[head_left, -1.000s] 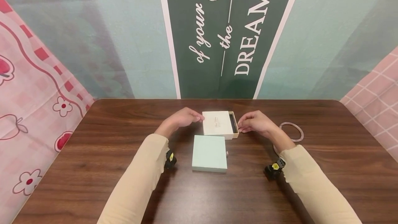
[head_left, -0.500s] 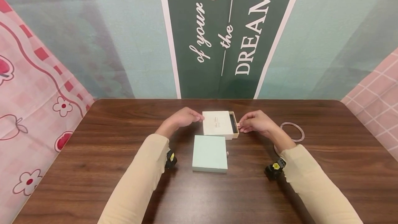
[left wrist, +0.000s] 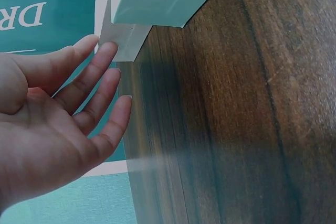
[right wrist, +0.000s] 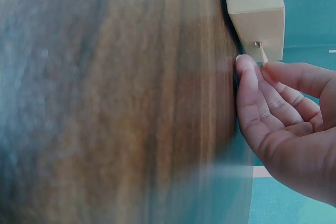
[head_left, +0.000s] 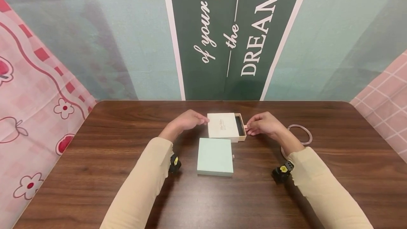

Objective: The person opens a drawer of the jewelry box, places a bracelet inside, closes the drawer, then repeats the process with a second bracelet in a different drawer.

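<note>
A white drawer-style gift box [head_left: 221,126] with small lettering lies toward the back of the table. Its cream inner drawer [head_left: 242,135] sticks partway out on the right, showing a dark inside. At the box's left end, my left hand [head_left: 189,120] holds the sleeve's edge between thumb and forefinger, the other fingers loosely spread. My right hand [head_left: 263,123] pinches the drawer's small ribbon pull tab [right wrist: 263,53], drawn taut from a slot in the drawer front. Just in front lies a mint-green box [head_left: 215,155], with a small tab [head_left: 233,157] at its right side.
A pale pink ring-shaped band [head_left: 307,134] lies behind the right wrist, partly hidden by the arm. The wooden table [head_left: 133,123] ends at a printed cloth backdrop [head_left: 149,45]. Patterned pink cloths hang at both sides.
My right hand has moved slightly right with the ribbon pull tab, and the drawer sticks out a little farther. My left hand stays at the box's left end.
</note>
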`<action>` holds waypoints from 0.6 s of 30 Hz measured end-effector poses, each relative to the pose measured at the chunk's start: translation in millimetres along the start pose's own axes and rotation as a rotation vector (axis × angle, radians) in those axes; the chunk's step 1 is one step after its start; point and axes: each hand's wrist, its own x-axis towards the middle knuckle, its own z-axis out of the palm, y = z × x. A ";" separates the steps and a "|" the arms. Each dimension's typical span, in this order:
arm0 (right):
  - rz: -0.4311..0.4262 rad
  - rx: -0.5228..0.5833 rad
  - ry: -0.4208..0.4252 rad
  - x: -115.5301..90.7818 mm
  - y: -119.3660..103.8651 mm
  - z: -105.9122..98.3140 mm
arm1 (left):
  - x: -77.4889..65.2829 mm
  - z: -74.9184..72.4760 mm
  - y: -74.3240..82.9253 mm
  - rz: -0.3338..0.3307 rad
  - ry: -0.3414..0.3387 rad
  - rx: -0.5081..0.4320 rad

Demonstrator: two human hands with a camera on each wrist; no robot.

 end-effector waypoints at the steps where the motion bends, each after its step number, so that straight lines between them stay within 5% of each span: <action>1: 0.001 0.000 -0.001 -0.2 0.1 -0.2 | 0.0 0.0 0.0 0.002 0.000 0.003; 18: 0.011 0.037 -0.007 -1.5 2.1 -5.8 | 1.7 -0.7 3.0 -0.007 0.023 0.046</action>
